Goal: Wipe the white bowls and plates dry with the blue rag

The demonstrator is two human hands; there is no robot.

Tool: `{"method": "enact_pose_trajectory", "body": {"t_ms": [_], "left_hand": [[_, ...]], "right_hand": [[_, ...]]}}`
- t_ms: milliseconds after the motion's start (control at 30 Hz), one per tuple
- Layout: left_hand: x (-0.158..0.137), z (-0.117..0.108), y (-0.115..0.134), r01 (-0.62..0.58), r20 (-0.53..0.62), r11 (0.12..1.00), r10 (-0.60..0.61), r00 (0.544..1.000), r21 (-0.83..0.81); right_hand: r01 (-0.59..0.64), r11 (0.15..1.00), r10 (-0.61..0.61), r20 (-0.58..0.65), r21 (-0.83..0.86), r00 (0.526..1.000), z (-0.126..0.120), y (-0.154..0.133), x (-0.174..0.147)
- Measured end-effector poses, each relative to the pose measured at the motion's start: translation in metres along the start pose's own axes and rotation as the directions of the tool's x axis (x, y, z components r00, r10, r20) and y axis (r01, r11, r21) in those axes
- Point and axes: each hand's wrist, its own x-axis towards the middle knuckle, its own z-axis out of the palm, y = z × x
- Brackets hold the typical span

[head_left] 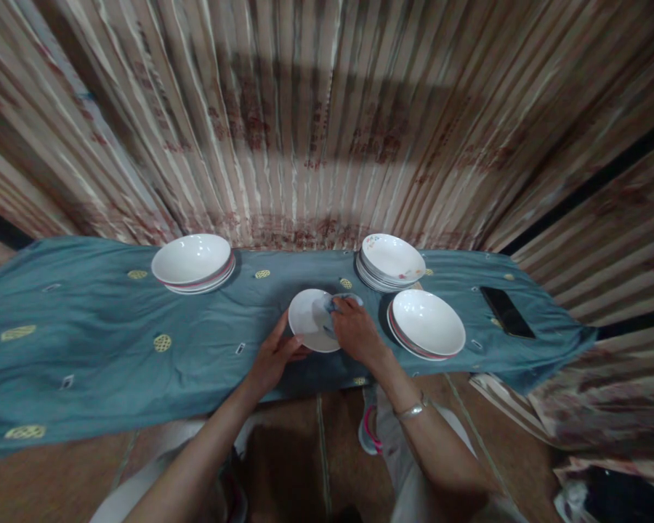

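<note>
In the head view a white bowl point(307, 319) is held over the front middle of the cloth-covered table. My left hand point(274, 356) grips its left rim, thumb on the inside and fingers underneath. My right hand point(356, 328) is closed on a pale bluish cloth point(347, 298), pressed against the right side of the bowl. Part of the cloth lies inside the bowl; my right hand hides the bowl's right rim. Just right of my right hand sits a stack of white bowls point(428, 323) with a reddish band showing below the top rim.
Behind it stands a stack of flower-patterned white dishes point(393, 258). At the left is another stack of white bowls point(192, 259). A black phone point(506, 312) lies at the right on the teal tablecloth point(114, 349). A pleated curtain point(316, 131) hangs behind the table.
</note>
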Motion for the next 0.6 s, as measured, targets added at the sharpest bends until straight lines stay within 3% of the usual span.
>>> {"method": "enact_pose_trajectory", "body": {"t_ms": [133,300,433,600], "left_hand": [[0.001,0.001,0.0,-0.023,0.026,0.999,0.022,0.999,0.042],[0.001,0.004,-0.001,-0.037,0.054,0.996,0.032,0.998,0.08],[0.001,0.005,0.0,-0.035,0.055,0.995,0.03,0.998,0.091],[0.001,0.007,0.003,-0.035,0.053,0.996,0.031,0.998,0.076]], "right_hand": [[0.097,0.995,-0.101,0.13,0.033,0.986,-0.008,0.0,-0.007],[0.07,0.944,-0.129,0.165,0.323,0.978,-0.01,-0.001,-0.012],[0.027,0.814,-0.146,0.159,0.581,0.976,-0.008,-0.005,-0.009],[0.028,0.575,-0.128,0.056,0.818,0.99,0.002,-0.012,-0.003]]}}
